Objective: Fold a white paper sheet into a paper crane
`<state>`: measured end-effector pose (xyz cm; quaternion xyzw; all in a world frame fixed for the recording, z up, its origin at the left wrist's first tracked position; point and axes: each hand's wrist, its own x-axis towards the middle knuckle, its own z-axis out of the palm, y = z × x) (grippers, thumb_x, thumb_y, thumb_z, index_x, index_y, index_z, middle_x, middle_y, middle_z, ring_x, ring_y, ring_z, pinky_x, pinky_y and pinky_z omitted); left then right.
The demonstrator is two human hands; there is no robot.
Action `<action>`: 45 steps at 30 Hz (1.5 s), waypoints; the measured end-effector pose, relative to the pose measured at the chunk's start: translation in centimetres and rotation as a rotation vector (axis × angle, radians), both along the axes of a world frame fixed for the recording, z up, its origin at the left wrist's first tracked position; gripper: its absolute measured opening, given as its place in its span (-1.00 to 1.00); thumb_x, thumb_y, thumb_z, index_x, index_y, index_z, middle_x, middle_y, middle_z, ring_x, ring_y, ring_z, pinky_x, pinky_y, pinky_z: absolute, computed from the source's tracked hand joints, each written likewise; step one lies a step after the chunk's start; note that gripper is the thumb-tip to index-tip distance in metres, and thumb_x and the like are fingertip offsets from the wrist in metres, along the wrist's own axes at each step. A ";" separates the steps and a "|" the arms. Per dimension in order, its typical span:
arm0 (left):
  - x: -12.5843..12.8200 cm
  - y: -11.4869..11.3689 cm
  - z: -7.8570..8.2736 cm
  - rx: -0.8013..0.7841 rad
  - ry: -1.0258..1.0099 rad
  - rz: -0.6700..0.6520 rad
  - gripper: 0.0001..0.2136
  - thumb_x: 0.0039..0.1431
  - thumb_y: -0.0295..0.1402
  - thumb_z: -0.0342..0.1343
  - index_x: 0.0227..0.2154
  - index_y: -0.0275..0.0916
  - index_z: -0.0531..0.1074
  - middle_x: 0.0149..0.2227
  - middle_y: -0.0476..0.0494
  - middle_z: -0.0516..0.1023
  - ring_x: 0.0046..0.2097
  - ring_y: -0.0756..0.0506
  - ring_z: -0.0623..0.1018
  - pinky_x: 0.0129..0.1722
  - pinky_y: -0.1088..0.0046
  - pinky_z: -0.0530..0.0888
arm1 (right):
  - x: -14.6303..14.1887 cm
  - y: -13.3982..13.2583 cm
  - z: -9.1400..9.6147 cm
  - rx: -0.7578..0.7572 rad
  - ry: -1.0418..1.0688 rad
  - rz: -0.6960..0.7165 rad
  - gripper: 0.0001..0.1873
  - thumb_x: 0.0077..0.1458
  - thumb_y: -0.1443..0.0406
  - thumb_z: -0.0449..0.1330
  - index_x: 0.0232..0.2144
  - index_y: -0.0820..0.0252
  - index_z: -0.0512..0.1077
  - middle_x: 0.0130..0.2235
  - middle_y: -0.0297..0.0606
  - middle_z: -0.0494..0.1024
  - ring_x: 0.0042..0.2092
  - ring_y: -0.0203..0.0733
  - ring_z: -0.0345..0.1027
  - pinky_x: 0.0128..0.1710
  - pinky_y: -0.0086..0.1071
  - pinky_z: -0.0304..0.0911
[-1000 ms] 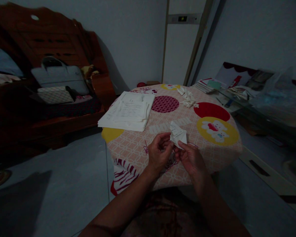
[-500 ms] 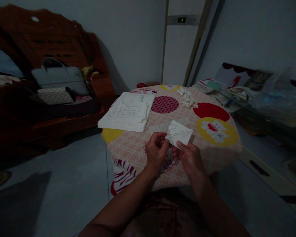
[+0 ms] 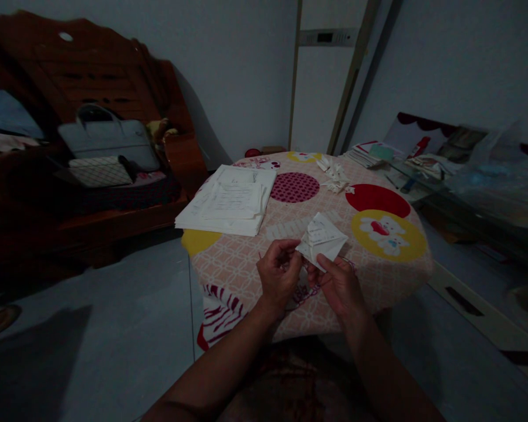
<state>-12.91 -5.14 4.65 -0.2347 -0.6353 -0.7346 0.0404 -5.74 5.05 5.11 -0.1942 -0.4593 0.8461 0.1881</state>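
I watch from afar as my right hand (image 3: 339,284) pinches the folded white paper with dark markings (image 3: 323,235) between thumb and fingers, above the pink patterned cloth (image 3: 233,256). My left hand (image 3: 278,275), curled nearly closed, holds its left corner.

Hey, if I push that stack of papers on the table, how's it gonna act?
The stack of papers would probably shear, since its edges look uneven and smaller sheets lie on top. Those smaller sheets would likely flop if lifted singly, as they look thin.
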 end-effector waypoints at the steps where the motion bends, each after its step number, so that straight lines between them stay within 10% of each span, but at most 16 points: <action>1: -0.1 -0.1 0.0 -0.009 0.016 0.000 -0.85 0.11 -0.41 0.16 -0.23 -0.24 0.49 -0.39 -0.05 0.55 -0.40 -0.01 0.55 -0.38 0.53 0.47 | 0.0 0.1 0.0 0.018 0.006 -0.009 -0.78 -0.09 0.21 0.34 -0.39 0.21 0.49 -0.51 -0.31 0.55 -0.55 -0.26 0.36 -0.57 -0.40 0.26; 7: -1.4 -1.6 0.6 -0.186 0.202 0.002 -0.86 0.12 -0.44 0.14 -0.25 -0.21 0.53 -0.37 -0.05 0.58 -0.41 0.01 0.53 -0.38 0.54 0.46 | 0.9 2.3 0.4 0.239 -0.104 -0.095 -0.69 -0.17 0.28 0.36 -0.28 0.19 0.55 -0.39 -0.29 0.62 -0.43 -0.18 0.45 -0.43 -0.35 0.35; 12: -2.0 -2.7 1.6 -0.279 0.370 -0.036 -0.80 0.14 -0.46 0.12 -0.21 -0.15 0.57 -0.31 -0.05 0.63 -0.40 0.00 0.55 -0.36 0.54 0.47 | 2.1 4.5 0.9 0.642 -0.169 -0.036 -0.85 -0.18 0.27 0.37 -0.64 0.21 0.51 -0.65 -0.37 0.47 -0.62 -0.35 0.23 -0.64 -0.48 0.11; 18: -2.3 -3.1 2.0 -0.288 0.427 -0.085 -0.81 0.13 -0.48 0.14 -0.23 -0.14 0.58 -0.31 -0.06 0.64 -0.36 -0.02 0.59 -0.30 0.51 0.51 | 2.6 4.3 2.2 0.736 -0.171 0.055 -0.87 -0.15 0.25 0.37 -0.49 0.20 0.60 -0.60 -0.35 0.52 -0.58 -0.31 0.27 -0.61 -0.47 0.13; 34: -4.0 -1.6 2.4 -0.053 -0.093 -0.345 -0.86 -0.03 -0.36 0.30 -0.50 -0.28 0.45 -0.55 0.03 0.41 -0.53 0.07 0.38 -0.55 0.59 0.30 | 2.0 4.7 1.7 1.094 -0.100 0.047 -0.85 0.02 0.27 0.27 -0.52 0.20 0.57 -0.64 -0.41 0.42 -0.59 -0.33 0.23 -0.61 -0.47 0.12; 45: -3.7 -1.8 2.9 0.049 -0.320 -0.509 -0.78 0.03 -0.27 0.25 -0.30 -0.28 0.45 -0.53 0.00 0.50 -0.54 0.04 0.46 -0.55 0.59 0.36 | 1.4 5.3 1.2 1.631 0.118 -0.097 -0.75 0.11 0.42 0.15 -0.21 0.19 0.58 -0.24 -0.17 0.66 -0.23 -0.11 0.52 -0.23 -0.27 0.39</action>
